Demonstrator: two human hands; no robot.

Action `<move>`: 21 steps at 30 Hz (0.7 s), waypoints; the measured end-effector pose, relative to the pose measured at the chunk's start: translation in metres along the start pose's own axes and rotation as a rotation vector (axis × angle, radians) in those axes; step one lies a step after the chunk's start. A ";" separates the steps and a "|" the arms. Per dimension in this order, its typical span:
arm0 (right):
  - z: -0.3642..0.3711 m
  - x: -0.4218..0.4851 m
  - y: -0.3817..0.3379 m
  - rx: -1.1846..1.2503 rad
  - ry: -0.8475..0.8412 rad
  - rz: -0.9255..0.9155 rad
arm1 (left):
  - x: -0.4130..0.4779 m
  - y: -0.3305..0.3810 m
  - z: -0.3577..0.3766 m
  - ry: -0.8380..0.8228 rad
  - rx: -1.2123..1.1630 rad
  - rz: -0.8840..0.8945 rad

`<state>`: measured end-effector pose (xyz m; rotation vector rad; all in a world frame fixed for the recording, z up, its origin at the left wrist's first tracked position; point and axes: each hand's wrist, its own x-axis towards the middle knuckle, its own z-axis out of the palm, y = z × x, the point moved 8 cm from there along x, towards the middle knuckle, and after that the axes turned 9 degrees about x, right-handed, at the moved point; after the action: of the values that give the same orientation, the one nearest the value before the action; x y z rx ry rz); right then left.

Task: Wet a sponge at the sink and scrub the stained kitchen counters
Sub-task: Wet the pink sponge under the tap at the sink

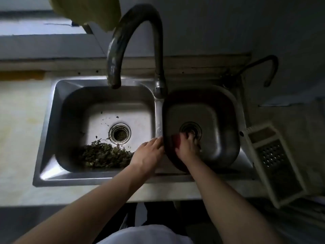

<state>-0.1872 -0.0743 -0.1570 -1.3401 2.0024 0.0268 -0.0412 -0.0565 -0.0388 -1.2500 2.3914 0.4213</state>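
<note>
A steel double sink [52, 131] is set into a pale, stained counter [19, 124]. My right hand [187, 144] is down in the dark right basin [219, 138], near its drain [190, 132], gripping a reddish sponge [175, 140] that shows only at its left side. My left hand [148, 153] rests with straight fingers on the divider between the two basins. A tall curved faucet [139, 41] ends above the left basin; no water is visible.
A heap of dark green scraps [103, 155] lies at the front of the left basin beside its drain [120, 133]. A white box grater [276, 164] lies on the counter at the right. A second thin tap [269, 71] stands at the back right.
</note>
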 end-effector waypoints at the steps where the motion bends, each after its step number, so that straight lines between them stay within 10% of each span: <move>1: 0.003 0.003 0.000 -0.028 -0.022 0.003 | 0.001 0.001 -0.001 0.001 0.019 0.010; 21: 0.004 0.029 -0.007 -0.155 -0.040 0.001 | 0.005 -0.007 0.008 0.077 -0.031 0.017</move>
<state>-0.1853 -0.0986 -0.1739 -1.4232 2.0011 0.2120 -0.0361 -0.0605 -0.0487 -1.2820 2.4705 0.4248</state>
